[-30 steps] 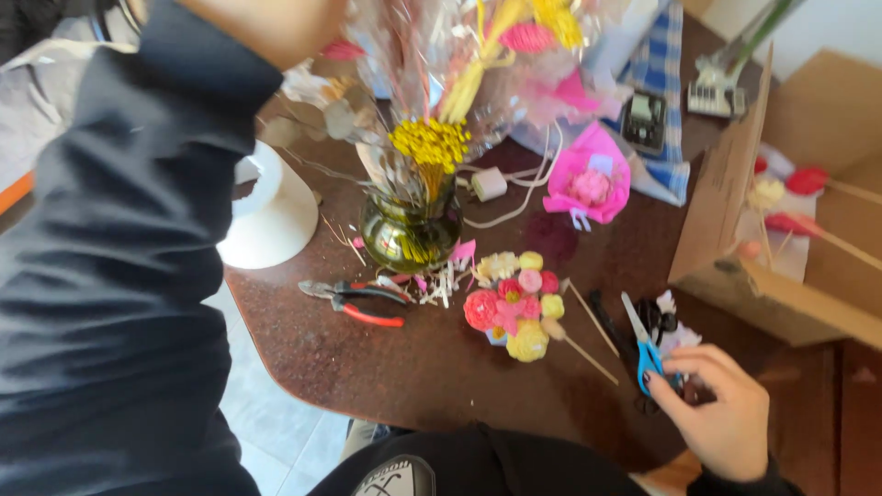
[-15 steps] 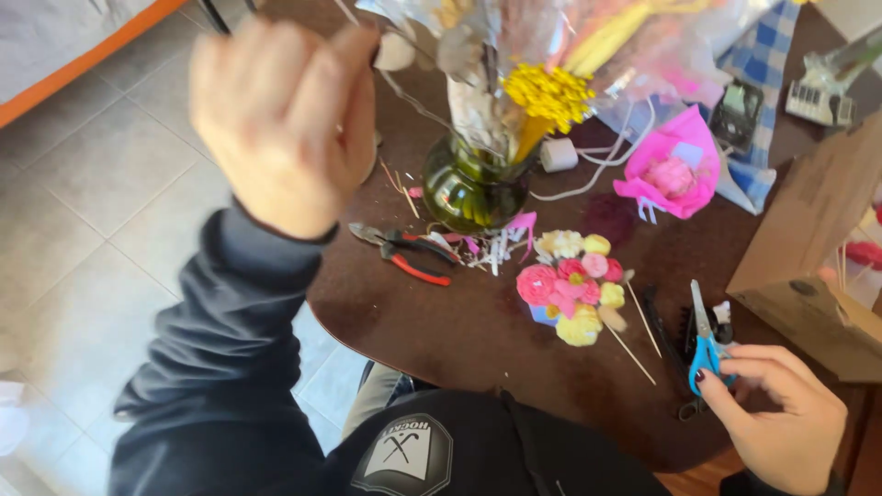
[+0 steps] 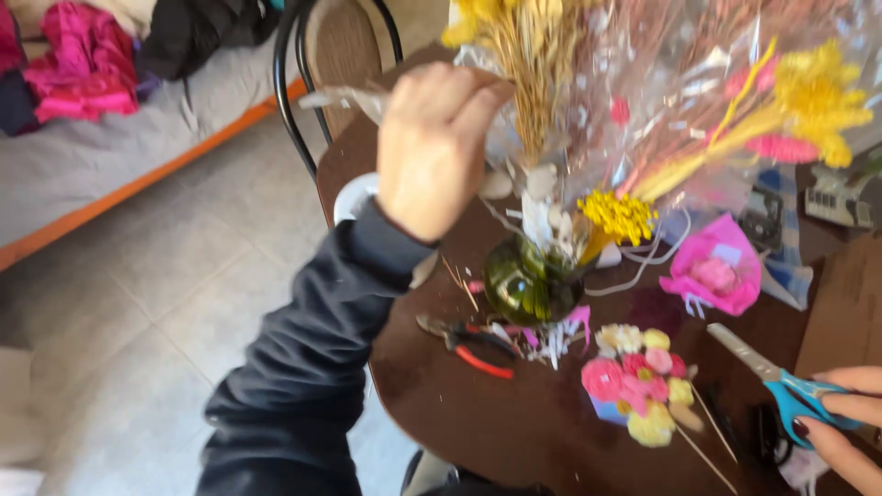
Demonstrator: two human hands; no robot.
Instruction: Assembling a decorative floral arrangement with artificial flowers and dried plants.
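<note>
At the lower right of the frame the right hand [image 3: 841, 418] grips the blue-handled scissors [image 3: 781, 386], fingers through the loops and blades pointing up-left across the dark round table [image 3: 514, 432]; half a second ago the scissors lay flat under that hand, so they have now been picked up ready for use. Just left of them lies a small bunch of pink, yellow and white paper flowers [image 3: 638, 386] on thin sticks, and further left red-handled pliers [image 3: 464, 344] among paper scraps.

Toward the middle stands a green glass vase [image 3: 528, 280] (round-bellied, dark), holding dried yellow stems wrapped in clear cellophane [image 3: 661, 101] that spreads to the upper right. The left hand [image 3: 432, 147], raised in the upper centre, has moved in from the left and is closed around the wrap's edge beside the tall yellow grasses [image 3: 514, 64].

Right of the vase sits a pink paper cone [image 3: 717, 271] with a rose inside. Beyond, a black chair [image 3: 308, 55] and a bed with clothes.
</note>
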